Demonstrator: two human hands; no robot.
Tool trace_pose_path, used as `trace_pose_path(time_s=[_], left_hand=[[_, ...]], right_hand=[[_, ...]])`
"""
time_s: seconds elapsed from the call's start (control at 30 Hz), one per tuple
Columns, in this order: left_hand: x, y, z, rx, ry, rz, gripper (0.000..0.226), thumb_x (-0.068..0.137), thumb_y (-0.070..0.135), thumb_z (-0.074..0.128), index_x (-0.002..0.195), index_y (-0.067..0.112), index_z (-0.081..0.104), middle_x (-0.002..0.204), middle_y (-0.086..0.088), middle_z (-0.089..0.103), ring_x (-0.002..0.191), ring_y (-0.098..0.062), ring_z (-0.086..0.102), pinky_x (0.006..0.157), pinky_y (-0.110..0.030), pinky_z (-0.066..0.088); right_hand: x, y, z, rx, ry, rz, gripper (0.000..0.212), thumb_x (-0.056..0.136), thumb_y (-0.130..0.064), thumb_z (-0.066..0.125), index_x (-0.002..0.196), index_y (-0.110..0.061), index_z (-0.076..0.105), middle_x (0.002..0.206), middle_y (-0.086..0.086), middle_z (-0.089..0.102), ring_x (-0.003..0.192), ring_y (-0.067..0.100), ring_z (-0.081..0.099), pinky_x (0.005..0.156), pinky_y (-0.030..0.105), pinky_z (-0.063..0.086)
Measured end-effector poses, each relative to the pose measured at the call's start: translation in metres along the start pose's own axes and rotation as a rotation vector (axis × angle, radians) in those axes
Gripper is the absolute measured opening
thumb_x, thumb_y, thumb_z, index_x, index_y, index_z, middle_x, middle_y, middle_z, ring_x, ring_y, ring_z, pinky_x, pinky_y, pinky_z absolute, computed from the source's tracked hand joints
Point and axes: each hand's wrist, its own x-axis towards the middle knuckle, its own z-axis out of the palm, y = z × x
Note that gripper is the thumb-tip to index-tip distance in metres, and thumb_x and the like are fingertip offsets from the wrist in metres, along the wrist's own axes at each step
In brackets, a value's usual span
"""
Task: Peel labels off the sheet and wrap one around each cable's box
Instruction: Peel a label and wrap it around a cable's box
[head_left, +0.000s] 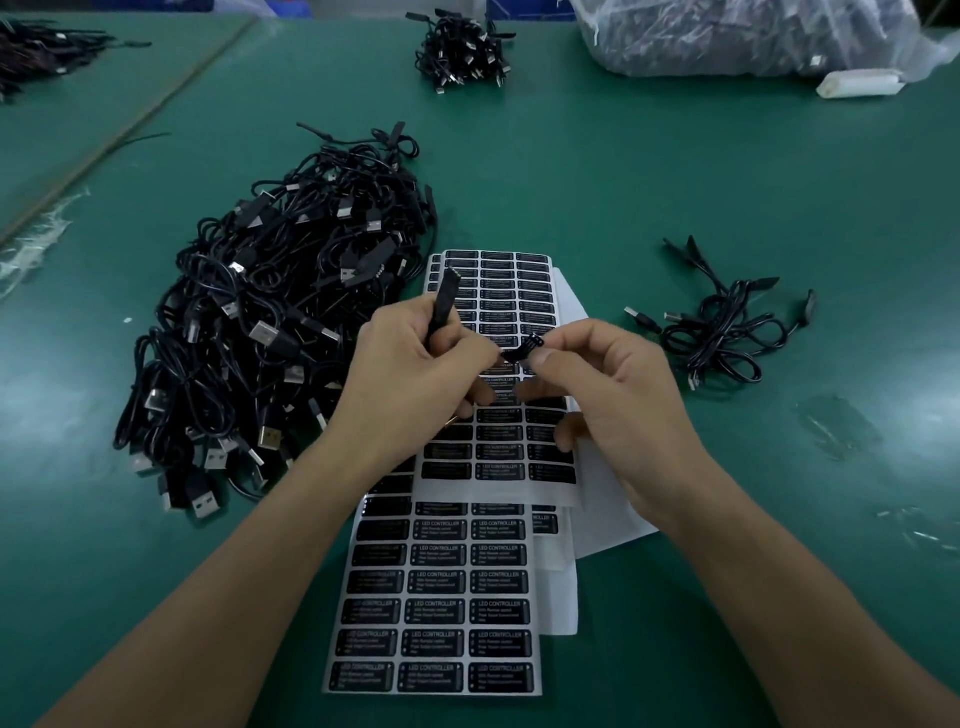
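Above the label sheets, my left hand grips a cable's slim black box, which sticks up and away from the fist. My right hand pinches a small black label between thumb and forefinger, close to the left hand's fingertips. Below both hands lies the upper label sheet, white with rows of black labels. A second label sheet lies nearer to me, partly under the first.
A big heap of black USB cables lies left of the sheets. A small bunch of cables lies to the right. Another cable bundle and a plastic bag sit at the far edge of the green table.
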Motion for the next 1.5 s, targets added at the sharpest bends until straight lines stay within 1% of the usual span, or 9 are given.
trace_pose_path(time_s=[0.2, 0.4, 0.5, 0.6, 0.73, 0.83, 1.13, 1.3, 1.5], left_hand=[[0.0, 0.002, -0.001, -0.005, 0.01, 0.009, 0.041, 0.075, 0.02, 0.065, 0.084, -0.015, 0.045, 0.089, -0.036, 0.061, 0.057, -0.015, 0.068, 0.048, -0.025, 0.051], [-0.001, 0.0, -0.002, -0.03, -0.032, 0.024, 0.038, 0.075, 0.019, 0.069, 0.078, -0.008, 0.041, 0.082, -0.02, 0.07, 0.065, -0.014, 0.071, 0.052, -0.023, 0.052], [-0.002, 0.001, -0.003, -0.035, -0.038, 0.043, 0.031, 0.074, 0.014, 0.069, 0.074, 0.013, 0.039, 0.08, -0.018, 0.072, 0.067, -0.021, 0.066, 0.054, -0.025, 0.051], [-0.002, 0.001, -0.003, 0.004, -0.071, 0.055, 0.03, 0.073, 0.009, 0.069, 0.077, 0.011, 0.04, 0.078, -0.011, 0.074, 0.068, -0.022, 0.06, 0.056, -0.024, 0.049], [-0.001, -0.002, -0.004, 0.096, -0.048, 0.056, 0.036, 0.069, 0.008, 0.068, 0.075, -0.004, 0.035, 0.078, 0.0, 0.075, 0.065, -0.015, 0.06, 0.059, -0.03, 0.054], [-0.002, -0.001, -0.003, 0.15, -0.042, 0.069, 0.035, 0.067, 0.01, 0.068, 0.069, 0.009, 0.033, 0.077, 0.001, 0.075, 0.066, -0.017, 0.061, 0.064, -0.045, 0.056], [-0.005, 0.006, -0.001, 0.184, -0.087, 0.053, 0.033, 0.068, 0.015, 0.065, 0.068, 0.018, 0.033, 0.089, 0.008, 0.077, 0.09, -0.013, 0.072, 0.082, -0.042, 0.059], [-0.005, 0.007, -0.003, 0.173, -0.12, 0.068, 0.036, 0.068, 0.009, 0.066, 0.068, 0.019, 0.031, 0.077, 0.002, 0.076, 0.089, -0.025, 0.071, 0.085, -0.051, 0.057], [-0.003, 0.005, -0.004, 0.101, -0.082, 0.02, 0.038, 0.068, 0.009, 0.067, 0.07, 0.02, 0.031, 0.077, 0.001, 0.077, 0.09, -0.031, 0.072, 0.077, -0.046, 0.057]], right_hand=[[-0.001, 0.001, -0.002, 0.068, -0.045, -0.003, 0.017, 0.094, -0.004, 0.059, 0.084, -0.014, 0.05, 0.086, 0.007, 0.075, 0.074, 0.019, 0.074, 0.04, 0.022, 0.043], [0.003, 0.009, -0.004, -0.349, -0.066, -0.21, 0.024, 0.083, -0.004, 0.066, 0.079, -0.024, 0.054, 0.07, 0.008, 0.066, 0.057, 0.023, 0.055, 0.05, 0.033, 0.044], [0.003, 0.01, -0.004, -0.477, -0.104, -0.286, 0.027, 0.084, -0.006, 0.066, 0.081, -0.03, 0.054, 0.067, 0.003, 0.062, 0.051, 0.008, 0.044, 0.049, 0.017, 0.038], [0.004, 0.011, -0.005, -0.548, -0.104, -0.319, 0.024, 0.084, -0.008, 0.067, 0.086, -0.031, 0.059, 0.067, -0.002, 0.064, 0.051, 0.006, 0.045, 0.05, 0.012, 0.038], [0.005, 0.012, -0.007, -0.563, -0.084, -0.335, 0.02, 0.085, -0.008, 0.069, 0.091, -0.028, 0.069, 0.065, -0.004, 0.066, 0.053, 0.013, 0.052, 0.051, 0.01, 0.039], [0.005, 0.012, -0.008, -0.561, -0.074, -0.33, 0.023, 0.085, -0.011, 0.073, 0.095, -0.031, 0.066, 0.065, -0.001, 0.067, 0.053, 0.011, 0.052, 0.054, 0.009, 0.04], [0.003, 0.013, -0.009, -0.523, -0.214, -0.268, 0.07, 0.082, -0.013, 0.075, 0.134, -0.044, 0.04, 0.069, -0.004, 0.067, 0.055, 0.006, 0.057, 0.053, 0.015, 0.045], [0.003, 0.012, -0.01, -0.569, -0.221, -0.283, 0.073, 0.081, -0.015, 0.076, 0.139, -0.042, 0.042, 0.071, -0.009, 0.065, 0.057, 0.006, 0.057, 0.054, 0.01, 0.041], [0.004, 0.011, -0.011, -0.553, -0.093, -0.322, 0.068, 0.079, -0.021, 0.078, 0.136, -0.039, 0.047, 0.075, -0.011, 0.065, 0.062, 0.005, 0.057, 0.059, 0.009, 0.042]])
